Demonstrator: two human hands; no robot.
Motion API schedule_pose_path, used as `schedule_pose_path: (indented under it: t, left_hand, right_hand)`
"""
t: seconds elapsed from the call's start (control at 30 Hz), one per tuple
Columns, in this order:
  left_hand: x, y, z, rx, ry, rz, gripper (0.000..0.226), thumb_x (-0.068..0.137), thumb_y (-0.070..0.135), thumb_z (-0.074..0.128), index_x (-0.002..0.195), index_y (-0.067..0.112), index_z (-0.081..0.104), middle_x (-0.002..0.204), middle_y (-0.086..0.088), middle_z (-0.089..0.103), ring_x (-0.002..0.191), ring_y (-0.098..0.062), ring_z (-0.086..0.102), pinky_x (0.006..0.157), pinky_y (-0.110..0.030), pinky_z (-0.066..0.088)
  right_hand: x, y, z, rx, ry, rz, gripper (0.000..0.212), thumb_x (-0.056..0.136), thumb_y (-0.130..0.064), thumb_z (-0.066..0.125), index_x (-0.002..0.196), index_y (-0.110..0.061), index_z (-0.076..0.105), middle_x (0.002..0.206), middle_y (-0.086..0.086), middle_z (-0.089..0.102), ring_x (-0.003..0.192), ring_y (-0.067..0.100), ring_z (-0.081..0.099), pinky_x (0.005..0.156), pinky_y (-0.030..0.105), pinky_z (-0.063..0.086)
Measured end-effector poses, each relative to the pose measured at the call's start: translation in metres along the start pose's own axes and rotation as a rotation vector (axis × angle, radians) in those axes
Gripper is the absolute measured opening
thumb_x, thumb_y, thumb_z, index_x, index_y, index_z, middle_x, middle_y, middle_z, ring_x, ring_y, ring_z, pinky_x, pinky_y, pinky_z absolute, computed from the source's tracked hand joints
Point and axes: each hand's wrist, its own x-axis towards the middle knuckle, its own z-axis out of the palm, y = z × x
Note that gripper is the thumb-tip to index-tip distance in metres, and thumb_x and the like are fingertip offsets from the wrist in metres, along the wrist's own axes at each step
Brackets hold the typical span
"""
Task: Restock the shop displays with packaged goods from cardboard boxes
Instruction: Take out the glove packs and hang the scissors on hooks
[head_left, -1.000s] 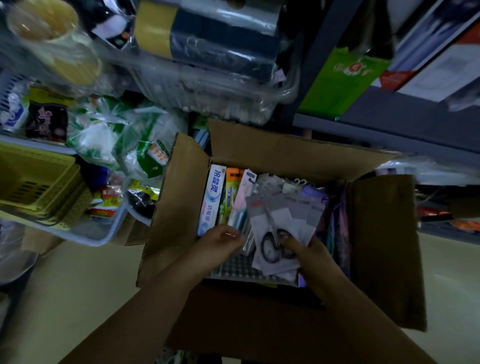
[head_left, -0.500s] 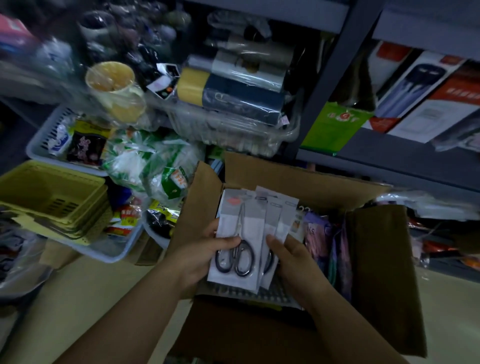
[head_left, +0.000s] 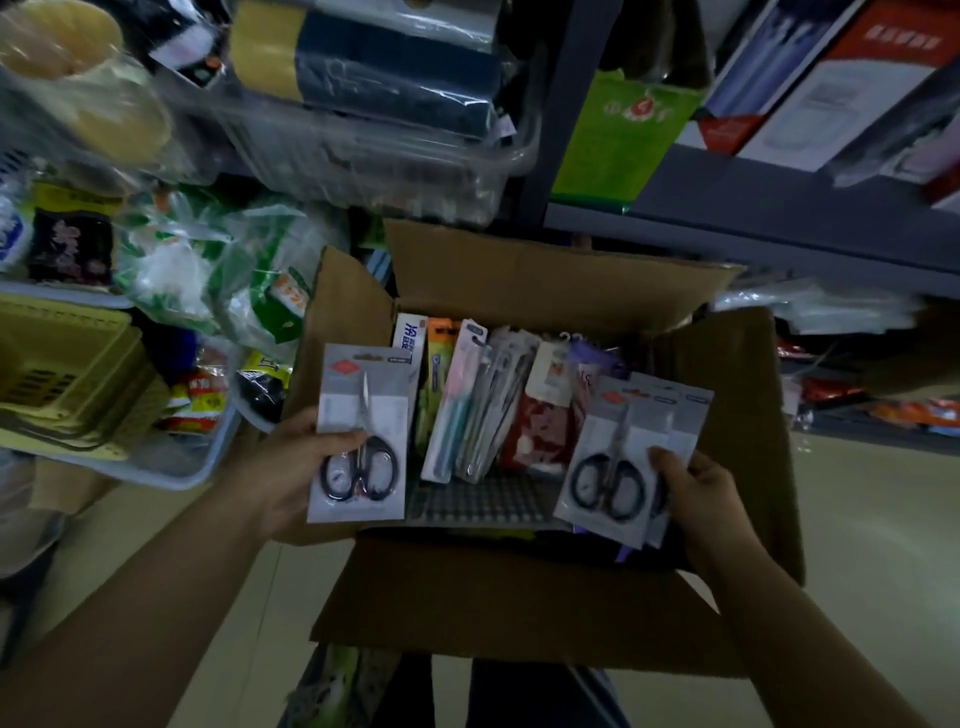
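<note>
An open cardboard box (head_left: 545, 275) stands in front of me with its flaps spread. Inside it stand a toothpaste box (head_left: 409, 332), toothbrush packs (head_left: 457, 400) and other carded goods. My left hand (head_left: 291, 467) grips one carded pair of black-handled scissors (head_left: 363, 431) over the box's left flap. My right hand (head_left: 701, 499) holds a small stack of the same scissors cards (head_left: 623, 452) over the box's right side, thumb on the front card.
Yellow baskets (head_left: 62, 374) sit in a pale tray at the left, beside bagged goods (head_left: 208, 270). A clear bin (head_left: 363, 156) with rolled items rests above the box. A grey shelf (head_left: 779, 208) at the right carries boxed appliances. Beige floor lies on both sides.
The stack of scissors cards came up out of the box and was split: my left hand carried one card to the left, my right hand took the others to the right.
</note>
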Motion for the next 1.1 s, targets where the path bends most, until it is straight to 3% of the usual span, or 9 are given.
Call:
schedule_pose_path:
  t: [0.1,0.23,0.37,0.43,0.5,0.6,0.73,0.97,1.1]
  left_hand:
    - [0.0,-0.003,0.01,0.017,-0.004,-0.015,0.022,0.089,-0.003,0.054,0.101,0.011,0.065,0.09,-0.012,0.074,0.071,-0.021,0.072,0.061,-0.033,0.054]
    - [0.001,-0.003,0.024,0.013,-0.013,-0.028,0.024,0.087,0.0,0.059,0.107,0.013,0.064,0.094,-0.013,0.074,0.08,-0.027,0.071,0.067,-0.037,0.054]
    - [-0.004,-0.003,0.037,-0.037,-0.006,0.004,0.021,0.089,0.0,0.056,0.103,0.013,0.064,0.09,-0.012,0.074,0.074,-0.023,0.072,0.059,-0.033,0.055]
    - [-0.007,-0.003,0.044,-0.088,-0.006,0.015,0.018,0.092,0.003,0.053,0.102,0.014,0.063,0.09,-0.012,0.074,0.073,-0.023,0.072,0.056,-0.033,0.056]
    - [-0.009,-0.003,0.05,-0.142,-0.017,-0.003,0.018,0.097,0.016,0.05,0.108,0.015,0.064,0.1,-0.014,0.073,0.085,-0.028,0.071,0.067,-0.04,0.057]
    - [-0.014,-0.002,0.055,-0.156,-0.104,-0.019,0.035,0.09,0.037,0.057,0.12,0.019,0.062,0.112,-0.014,0.07,0.104,-0.033,0.066,0.089,-0.053,0.052]
    - [-0.02,-0.008,0.053,-0.104,-0.081,0.045,0.061,0.064,0.025,0.075,0.123,0.015,0.059,0.108,-0.012,0.071,0.101,-0.03,0.068,0.091,-0.051,0.052]
    - [-0.011,-0.015,0.047,-0.007,-0.09,0.078,0.068,0.059,0.019,0.087,0.122,0.017,0.061,0.109,-0.006,0.072,0.105,-0.025,0.066,0.097,-0.049,0.049]
    - [0.0,-0.018,0.06,0.016,-0.097,0.009,0.051,0.069,0.008,0.077,0.117,0.014,0.063,0.102,-0.009,0.073,0.1,-0.029,0.067,0.095,-0.052,0.049]
  right_hand:
    - [0.002,0.005,0.001,0.002,-0.015,0.015,0.008,0.095,-0.022,0.056,0.088,-0.021,0.059,0.086,0.006,0.067,0.079,0.025,0.066,0.072,0.042,0.054]
    - [0.004,0.003,0.02,-0.027,-0.081,-0.038,0.007,0.095,-0.022,0.057,0.089,-0.025,0.06,0.082,-0.001,0.069,0.078,0.02,0.067,0.068,0.036,0.056]
    - [0.002,-0.003,0.058,-0.011,-0.206,-0.062,0.007,0.094,-0.023,0.059,0.094,-0.023,0.066,0.087,-0.001,0.074,0.08,0.018,0.071,0.072,0.035,0.057]
    - [-0.003,-0.005,0.081,0.016,-0.294,-0.053,0.01,0.093,-0.026,0.06,0.097,-0.021,0.068,0.088,0.0,0.076,0.083,0.021,0.072,0.077,0.041,0.058]
    - [-0.01,-0.007,0.101,0.05,-0.375,-0.035,0.012,0.092,-0.026,0.062,0.1,-0.021,0.069,0.092,0.001,0.076,0.087,0.024,0.072,0.082,0.046,0.057]
    - [-0.019,-0.005,0.122,0.085,-0.442,-0.009,0.018,0.089,-0.025,0.065,0.105,-0.018,0.068,0.1,0.004,0.074,0.093,0.026,0.071,0.086,0.049,0.056]
    - [-0.022,-0.004,0.134,0.071,-0.463,-0.022,0.03,0.089,-0.026,0.065,0.117,-0.014,0.063,0.11,0.01,0.071,0.097,0.027,0.07,0.087,0.05,0.055]
    - [-0.032,-0.003,0.14,-0.021,-0.521,-0.121,0.026,0.099,-0.035,0.046,0.124,-0.027,0.043,0.108,-0.007,0.062,0.093,0.006,0.065,0.069,0.018,0.057]
    - [-0.027,0.002,0.122,-0.115,-0.463,-0.106,0.026,0.099,-0.032,0.046,0.121,-0.023,0.038,0.105,-0.009,0.056,0.087,-0.001,0.058,0.06,0.009,0.051]
